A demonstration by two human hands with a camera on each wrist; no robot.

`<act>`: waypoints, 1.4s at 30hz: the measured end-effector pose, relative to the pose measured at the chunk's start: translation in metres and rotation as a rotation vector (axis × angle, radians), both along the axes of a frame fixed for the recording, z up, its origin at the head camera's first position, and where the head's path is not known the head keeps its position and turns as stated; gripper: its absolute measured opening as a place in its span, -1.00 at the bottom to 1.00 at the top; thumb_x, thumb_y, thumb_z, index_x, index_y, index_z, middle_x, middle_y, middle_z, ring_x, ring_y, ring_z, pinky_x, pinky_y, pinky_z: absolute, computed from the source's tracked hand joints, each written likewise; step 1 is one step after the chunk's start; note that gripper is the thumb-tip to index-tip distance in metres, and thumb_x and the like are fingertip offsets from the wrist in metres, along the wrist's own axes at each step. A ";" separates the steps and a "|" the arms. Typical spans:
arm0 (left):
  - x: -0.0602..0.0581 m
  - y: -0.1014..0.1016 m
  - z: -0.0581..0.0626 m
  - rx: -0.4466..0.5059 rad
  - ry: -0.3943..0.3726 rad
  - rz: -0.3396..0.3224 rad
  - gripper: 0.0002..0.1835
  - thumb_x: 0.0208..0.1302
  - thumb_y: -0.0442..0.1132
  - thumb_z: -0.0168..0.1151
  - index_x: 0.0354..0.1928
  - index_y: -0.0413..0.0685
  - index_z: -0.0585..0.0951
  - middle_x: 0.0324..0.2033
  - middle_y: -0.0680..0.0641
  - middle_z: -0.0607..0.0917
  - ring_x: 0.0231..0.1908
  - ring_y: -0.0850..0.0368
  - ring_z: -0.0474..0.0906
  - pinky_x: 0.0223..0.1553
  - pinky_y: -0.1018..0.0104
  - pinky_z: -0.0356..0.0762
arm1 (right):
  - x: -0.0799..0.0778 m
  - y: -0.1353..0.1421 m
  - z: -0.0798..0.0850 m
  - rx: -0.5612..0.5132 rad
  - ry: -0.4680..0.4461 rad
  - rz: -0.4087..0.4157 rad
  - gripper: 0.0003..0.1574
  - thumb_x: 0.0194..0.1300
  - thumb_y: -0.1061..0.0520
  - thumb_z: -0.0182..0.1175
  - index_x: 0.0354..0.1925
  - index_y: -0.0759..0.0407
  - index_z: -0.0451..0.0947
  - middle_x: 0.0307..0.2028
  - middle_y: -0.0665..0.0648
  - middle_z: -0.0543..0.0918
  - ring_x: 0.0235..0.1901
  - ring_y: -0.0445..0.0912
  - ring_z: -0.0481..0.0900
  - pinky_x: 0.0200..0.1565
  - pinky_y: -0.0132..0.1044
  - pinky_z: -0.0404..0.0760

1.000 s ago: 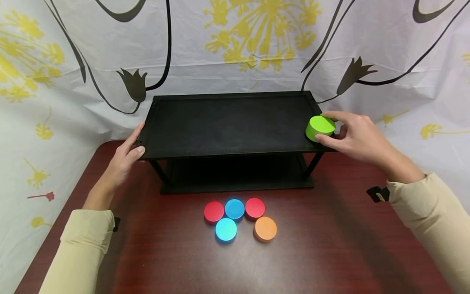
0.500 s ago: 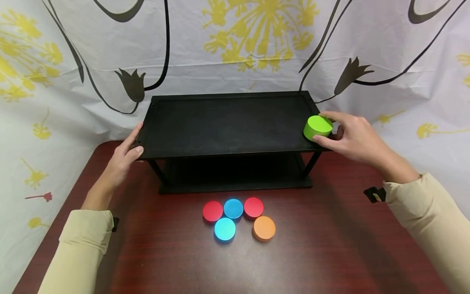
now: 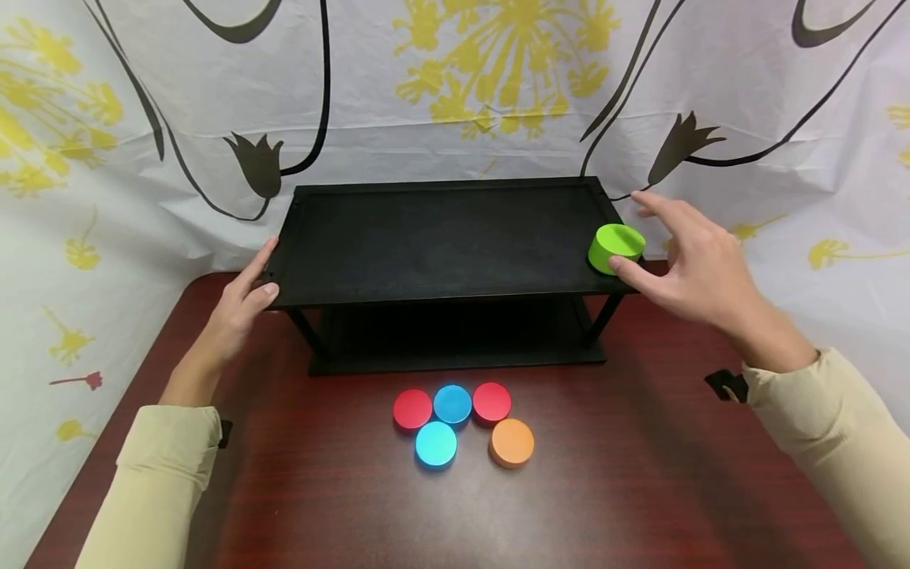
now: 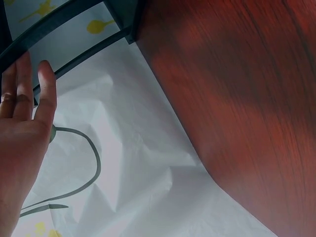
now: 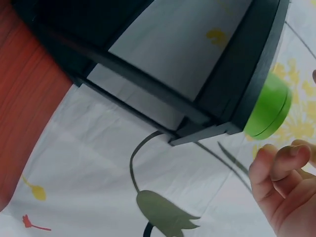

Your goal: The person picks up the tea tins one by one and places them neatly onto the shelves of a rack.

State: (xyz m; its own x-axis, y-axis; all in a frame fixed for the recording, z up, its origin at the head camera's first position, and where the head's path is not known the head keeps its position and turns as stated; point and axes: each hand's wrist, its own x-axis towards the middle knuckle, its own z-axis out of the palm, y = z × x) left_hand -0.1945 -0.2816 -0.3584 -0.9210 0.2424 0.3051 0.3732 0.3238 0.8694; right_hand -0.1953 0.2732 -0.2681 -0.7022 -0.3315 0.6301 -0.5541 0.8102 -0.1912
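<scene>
A green round block [image 3: 614,249] stands on the top board at the right end of a black two-level shelf [image 3: 441,241]. My right hand [image 3: 700,265] is just beside it, with fingers and thumb spread apart. The thumb tip overlaps the block's front edge in the head view; whether it touches, I cannot tell. In the right wrist view the fingers are apart from the green block [image 5: 270,106]. My left hand [image 3: 231,312] rests against the shelf's left end with straight fingers, also seen as the left hand [image 4: 24,133] in the left wrist view.
In front of the shelf, on the dark red wooden table [image 3: 341,490], lie two red round blocks [image 3: 412,409], a blue one [image 3: 453,404], a light blue one [image 3: 436,444] and an orange one [image 3: 511,442]. A white flower-patterned cloth [image 3: 426,150] hangs behind and at the sides.
My right hand has let go of the green block; its fingers have lifted and spread away to the right. The block stays on the shelf's right end. My left hand has not moved.
</scene>
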 end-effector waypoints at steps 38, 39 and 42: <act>0.001 -0.001 -0.001 0.015 0.006 0.002 -0.32 0.46 -0.22 -0.14 0.59 0.12 0.03 0.57 -0.04 -0.04 0.49 0.21 -0.17 0.43 0.07 -0.20 | 0.045 -0.038 -0.029 -0.043 -0.035 0.346 -0.25 0.02 -0.04 0.41 0.19 0.20 0.56 -0.16 -0.02 0.61 -0.55 -0.36 0.22 -0.46 -0.48 0.22; 0.000 0.000 -0.001 0.016 0.006 0.001 -0.32 0.46 -0.22 -0.14 0.59 0.11 0.02 0.57 -0.06 -0.05 0.49 0.21 -0.17 0.43 0.07 -0.20 | 0.047 -0.039 -0.030 -0.038 -0.047 0.353 -0.25 0.03 -0.05 0.41 0.18 0.20 0.56 -0.14 -0.03 0.61 -0.55 -0.35 0.23 -0.45 -0.48 0.23; 0.000 0.000 -0.001 0.017 0.007 0.003 -0.32 0.46 -0.22 -0.14 0.59 0.11 0.03 0.57 -0.05 -0.05 0.49 0.21 -0.17 0.42 0.11 -0.18 | 0.051 -0.041 -0.035 -0.016 -0.097 0.370 -0.24 0.03 -0.03 0.43 0.22 0.14 0.54 -0.11 -0.06 0.60 -0.57 -0.34 0.26 -0.43 -0.49 0.26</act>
